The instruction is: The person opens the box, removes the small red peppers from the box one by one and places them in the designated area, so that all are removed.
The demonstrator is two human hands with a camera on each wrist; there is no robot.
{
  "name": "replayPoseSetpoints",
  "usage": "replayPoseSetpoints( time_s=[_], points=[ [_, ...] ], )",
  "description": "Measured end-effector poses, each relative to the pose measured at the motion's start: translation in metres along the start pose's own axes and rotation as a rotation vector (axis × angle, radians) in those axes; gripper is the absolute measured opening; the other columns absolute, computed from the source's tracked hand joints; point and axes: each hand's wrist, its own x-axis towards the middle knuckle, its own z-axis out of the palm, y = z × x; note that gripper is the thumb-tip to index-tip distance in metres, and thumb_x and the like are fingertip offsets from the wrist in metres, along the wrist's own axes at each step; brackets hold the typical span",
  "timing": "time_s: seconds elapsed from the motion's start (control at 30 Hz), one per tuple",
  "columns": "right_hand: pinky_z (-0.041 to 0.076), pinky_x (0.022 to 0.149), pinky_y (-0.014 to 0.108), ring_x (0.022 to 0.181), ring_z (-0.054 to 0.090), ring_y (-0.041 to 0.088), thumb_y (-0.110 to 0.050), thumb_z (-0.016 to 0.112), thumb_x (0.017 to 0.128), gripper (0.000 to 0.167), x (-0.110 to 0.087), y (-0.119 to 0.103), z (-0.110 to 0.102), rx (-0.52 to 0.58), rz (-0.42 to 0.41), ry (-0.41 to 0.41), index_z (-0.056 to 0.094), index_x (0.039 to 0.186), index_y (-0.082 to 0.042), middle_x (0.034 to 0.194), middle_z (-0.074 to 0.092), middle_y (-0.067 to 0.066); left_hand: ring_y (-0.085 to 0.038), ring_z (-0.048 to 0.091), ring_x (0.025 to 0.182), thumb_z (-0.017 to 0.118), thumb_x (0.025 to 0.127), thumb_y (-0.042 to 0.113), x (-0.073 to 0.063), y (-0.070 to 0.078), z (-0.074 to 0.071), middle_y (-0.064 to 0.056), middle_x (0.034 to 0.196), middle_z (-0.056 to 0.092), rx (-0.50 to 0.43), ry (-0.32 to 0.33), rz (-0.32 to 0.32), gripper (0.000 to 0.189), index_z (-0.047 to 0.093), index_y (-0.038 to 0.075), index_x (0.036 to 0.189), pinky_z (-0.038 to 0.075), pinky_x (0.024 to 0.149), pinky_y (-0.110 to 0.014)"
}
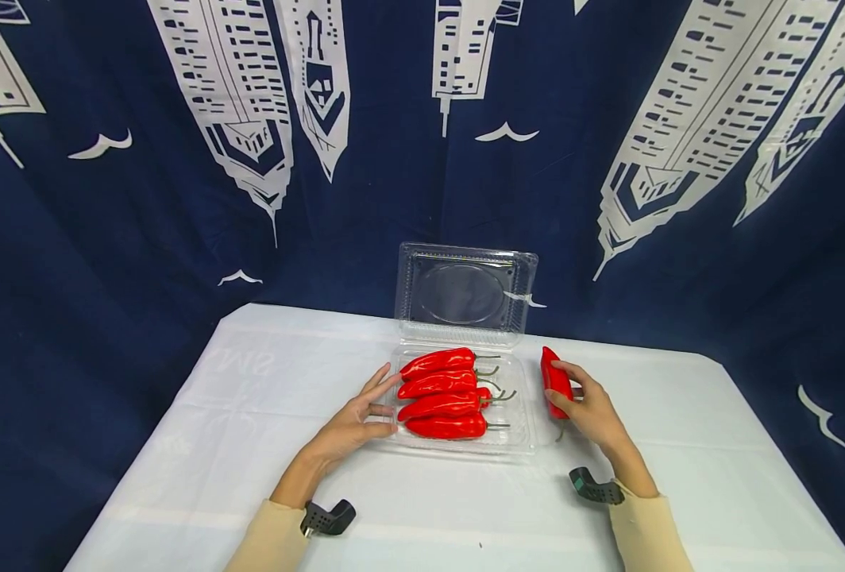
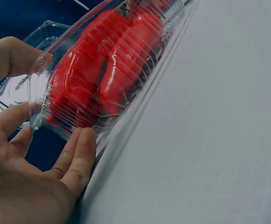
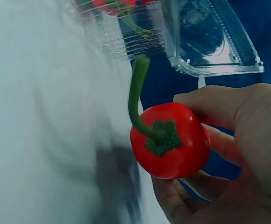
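Crosswise to its fellows, the held red pepper (image 1: 553, 383) is just right of the clear tray (image 1: 522, 397) and apart from it, its long axis running away from the person: tip at the far end, green stem (image 3: 137, 91) toward the near edge. The right hand (image 1: 588, 403) grasps it between thumb and fingers and is plainly the nearer of the two. Inside the tray, the row of red peppers (image 1: 438, 384) lies left to right, stems pointing right, so the two directions stand roughly at right angles. Beyond that row, the left hand (image 1: 351, 421) touches the tray's left end, fingers spread and fairly straight. Behind stands the raised clear lid (image 1: 458, 278). Whether the held pepper touches the worktop (image 1: 680, 461), I cannot tell.
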Motion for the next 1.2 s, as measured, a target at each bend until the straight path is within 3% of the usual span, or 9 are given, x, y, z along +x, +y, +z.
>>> replayPoseSetpoints(
  time_s=[0.3,0.57,0.87,1.2],
  points=[
    [0.056,0.070,0.022,0.107,0.060,0.039,-0.014,0.066,0.095,0.060,0.002,0.008,0.005,-0.035,0.032,-0.003,0.040,0.149,-0.004,0.147,0.040,0.032,-0.030,0.046,0.124,0.071,0.086,0.003,0.000,0.000,-0.001,0.010,0.169,0.005,0.003,-0.006,-0.009,0.081,0.036,0.023,0.157,0.049,0.090,-0.034],
    [0.055,0.071,0.021,0.108,0.062,0.040,-0.016,0.066,0.096,0.058,0.003,0.013,0.005,-0.073,0.018,0.006,0.042,0.148,-0.005,0.146,0.042,0.032,-0.029,0.047,0.123,0.070,0.087,0.005,0.002,0.002,-0.001,0.012,0.169,0.005,0.004,-0.024,0.009,0.081,0.034,0.022,0.158,0.051,0.090,-0.033],
    [0.053,0.066,0.019,0.101,0.063,0.037,-0.012,0.067,0.094,0.056,0.003,0.020,0.008,-0.106,-0.025,0.010,0.046,0.145,-0.003,0.143,0.046,0.032,-0.029,0.047,0.122,0.070,0.087,0.005,0.002,-0.001,0.000,0.006,0.170,0.004,0.004,-0.029,0.011,0.081,0.033,0.018,0.158,0.051,0.086,-0.027],
    [0.060,0.078,0.035,0.108,0.061,0.042,-0.014,0.067,0.094,0.057,0.006,0.018,0.010,-0.138,-0.006,0.030,0.045,0.145,-0.001,0.142,0.047,0.033,-0.028,0.046,0.121,0.068,0.086,0.002,0.000,0.002,0.002,0.014,0.168,0.004,0.011,0.003,-0.003,0.082,0.034,0.022,0.158,0.049,0.088,-0.032]
  ],
)
